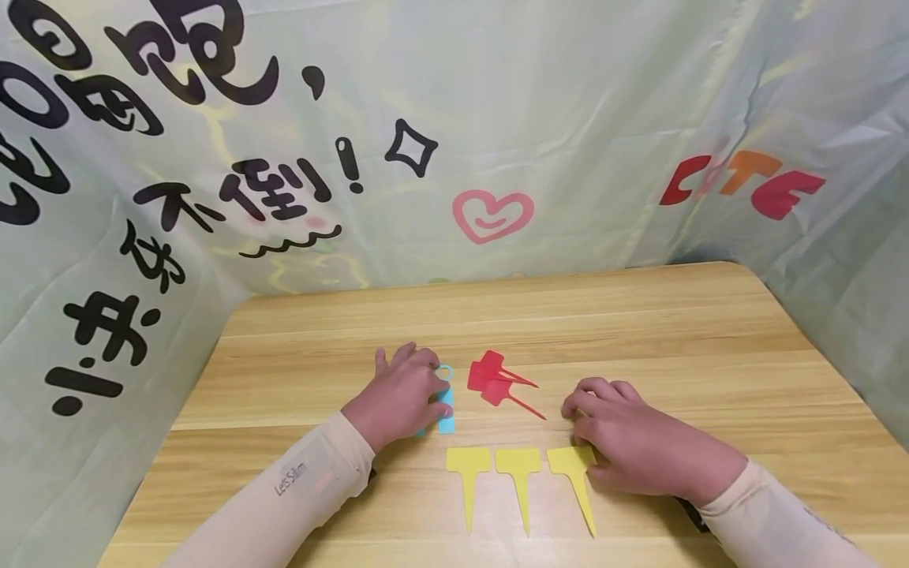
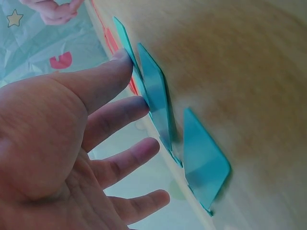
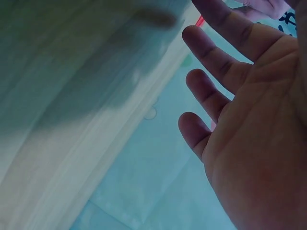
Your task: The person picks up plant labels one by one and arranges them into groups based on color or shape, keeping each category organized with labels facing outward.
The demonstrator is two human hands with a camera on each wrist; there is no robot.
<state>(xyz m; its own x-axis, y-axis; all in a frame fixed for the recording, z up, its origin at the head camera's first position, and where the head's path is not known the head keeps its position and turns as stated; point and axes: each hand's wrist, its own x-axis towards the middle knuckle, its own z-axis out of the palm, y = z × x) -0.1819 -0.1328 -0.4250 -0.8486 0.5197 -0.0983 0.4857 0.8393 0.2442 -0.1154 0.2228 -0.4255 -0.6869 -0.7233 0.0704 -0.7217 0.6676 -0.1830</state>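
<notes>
Tabletop edge (image 1: 497, 285), perhaps three blue tags (image 2: 159, 91).

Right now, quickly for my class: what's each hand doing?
Left hand: open, thumb and forefinger touching a thin, flat, light-blue tag.
Right hand: open, nothing visibly held.

Gap between red tags (image 1: 490, 372) and right hand (image 1: 635, 438); yellow tags (image 1: 519, 464) block near side.

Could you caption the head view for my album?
Left hand touching a blue tag, right hand near three yellow tags, red tags between the hands.
</notes>
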